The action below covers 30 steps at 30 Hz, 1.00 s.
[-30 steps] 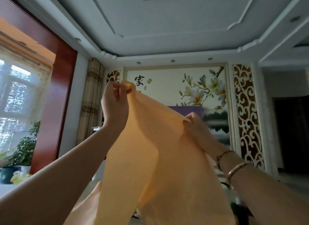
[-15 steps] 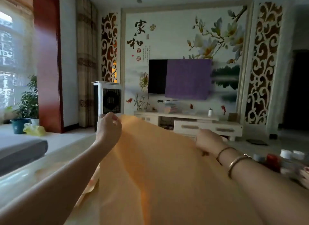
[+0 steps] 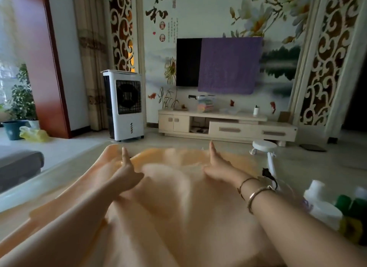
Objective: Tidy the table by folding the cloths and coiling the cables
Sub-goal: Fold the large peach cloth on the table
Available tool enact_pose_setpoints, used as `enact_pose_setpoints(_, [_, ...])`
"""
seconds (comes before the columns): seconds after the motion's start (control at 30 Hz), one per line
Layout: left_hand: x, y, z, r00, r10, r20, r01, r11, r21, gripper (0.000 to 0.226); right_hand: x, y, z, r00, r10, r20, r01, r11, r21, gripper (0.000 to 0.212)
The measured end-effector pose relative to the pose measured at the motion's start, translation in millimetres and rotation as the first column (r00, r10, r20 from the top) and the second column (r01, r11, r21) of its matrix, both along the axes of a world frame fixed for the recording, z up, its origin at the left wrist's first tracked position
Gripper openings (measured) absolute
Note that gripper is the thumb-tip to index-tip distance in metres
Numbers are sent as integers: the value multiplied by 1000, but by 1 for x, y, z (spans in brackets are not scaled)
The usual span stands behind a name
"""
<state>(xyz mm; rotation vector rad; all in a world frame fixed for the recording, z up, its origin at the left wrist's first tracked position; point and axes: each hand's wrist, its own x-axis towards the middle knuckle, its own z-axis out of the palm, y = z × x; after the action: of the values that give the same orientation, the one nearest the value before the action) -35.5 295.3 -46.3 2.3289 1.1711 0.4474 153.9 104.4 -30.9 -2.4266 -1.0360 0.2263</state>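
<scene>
In the head view, the cloth [image 3: 178, 207] lies spread over the table [image 3: 29, 195], running from the near edge of the picture away toward the far end, with its long axis pointing away from the person and its far hem just beyond both sets of fingertips. The left hand [image 3: 127, 175] rests on the cloth's left part, fingers straight and reaching forward, grasping nothing; the right hand [image 3: 218, 167] lies flat on the right part in the same way, fingers extended and released, one finger raised toward the far hem. Both hands sit about level with each other, so neither is clearly nearer that hem; the cloth's middle bulges between them. The next move likely turns on that far hem, which lies straight ahead of the fingers: either hand could smooth toward it or pinch it to bring it back for a fold. The cloth is pale orange, thin and soft, with loose ripples and a blurred, billowing surface, not yet flat. Bottles [image 3: 321, 207] stand on the table to its right, close beside the right forearm.
</scene>
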Motion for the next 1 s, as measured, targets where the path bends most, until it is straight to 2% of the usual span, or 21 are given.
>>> enact_pose_setpoints(0.07, [-4, -5, -9, 998, -67, 10, 67, 998, -4, 100, -10, -7, -7, 997, 27, 75, -29, 999, 24, 80])
enact_pose_setpoints(0.13, [-8, -14, -10, 991, -132, 11, 131, 989, 69, 92, -24, -18, -9, 992, 58, 116, -70, 992, 100, 70])
enact_pose_setpoints(0.23, [-17, -37, -1, 975, -223, -13, 220, 950, 220, 63, -49, -42, -5, 977, 107, 183, -144, 968, 205, 50])
enact_pose_setpoints(0.37, [-39, -90, 6, 889, -442, 119, 407, 883, 234, 20, -85, -81, -4, 923, 102, 371, -227, 923, 310, 16])
enact_pose_setpoints(0.43, [-56, -119, 3, 835, -538, 115, 511, 836, 201, 16, -107, -106, -6, 917, 153, 369, -276, 910, 308, 4])
enact_pose_setpoints(0.57, [-84, -154, 5, 723, -691, 2, 688, 720, 84, 51, -139, -146, -11, 909, 331, 254, -378, 910, 169, 18])
enact_pose_setpoints(0.63, [-101, -165, 9, 673, -729, -124, 736, 676, 24, 66, -154, -161, -13, 885, 409, 223, -434, 898, 76, 23])
enact_pose_setpoints(0.73, [-119, -172, 14, 617, -668, -417, 775, 609, 171, 64, -171, -172, -16, 859, 480, 178, -475, 877, -70, 21])
enact_pose_setpoints(0.8, [-129, -172, 20, 634, -582, -509, 760, 590, 273, 46, -180, -174, -22, 850, 485, 206, -466, 874, -137, 36])
enact_pose_setpoints(0.9, [-140, -171, 35, 737, -557, -382, 675, 632, 381, 3, -194, -164, -34, 864, 403, 300, -384, 915, -123, 71])
enact_pose_setpoints(0.97, [-143, -173, 46, 813, -528, -247, 572, 643, 509, 11, -206, -149, -40, 928, 294, 230, -286, 956, -67, 91])
enact_pose_setpoints(1.0, [-142, -172, 49, 835, -522, -173, 527, 670, 523, 14, -210, -140, -42, 956, 242, 165, -246, 969, 2, 88])
